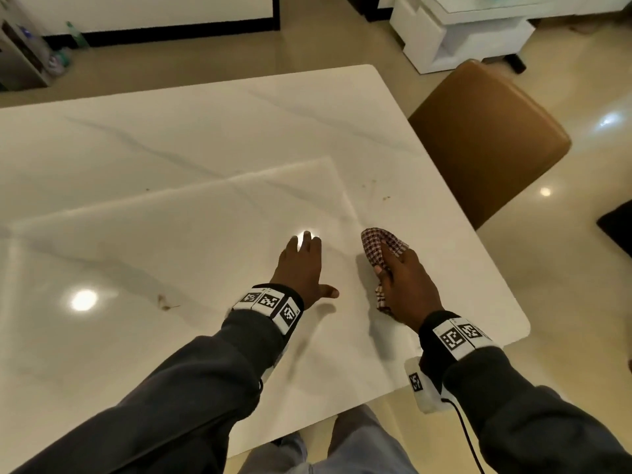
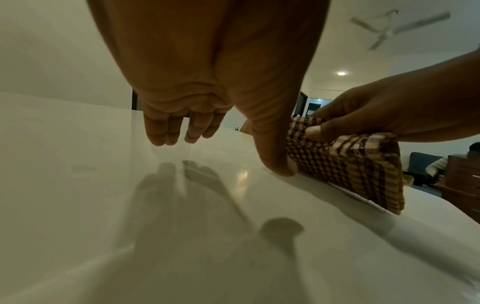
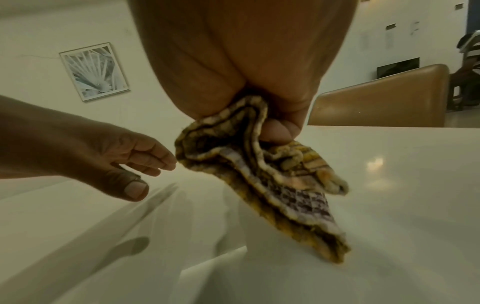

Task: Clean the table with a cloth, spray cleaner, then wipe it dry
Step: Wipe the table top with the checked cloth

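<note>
The person stands at the near edge of a white marbled table with both arms reaching over it. The right hand is clenched around a checked cloth, bunched in the fist so that one loose corner sticks out past the fingers and another hangs below the palm; in the right wrist view the lowest folds reach down to the tabletop or very nearly, though contact cannot be made out for sure. The left hand grasps nothing: its fingers are relaxed and spread just above the surface beside the cloth, thumb stuck out toward it. The cloth looks light, soft and limp, with no stiffness of its own, so it will take whatever shape the hand gives it; held as a wad it offers only a small wiping face, and pressing a flat palm on a folded pad would likely cover more of the table. The tabletop is glossy and probably slick, so the cloth should glide easily but could slip out from under light pressure. A few brown specks lie just beyond the cloth and a brown smear sits well off to the left, so the wiping seems barely under way. No spray bottle is in view. A tan chair stands at the table's right side.
</note>
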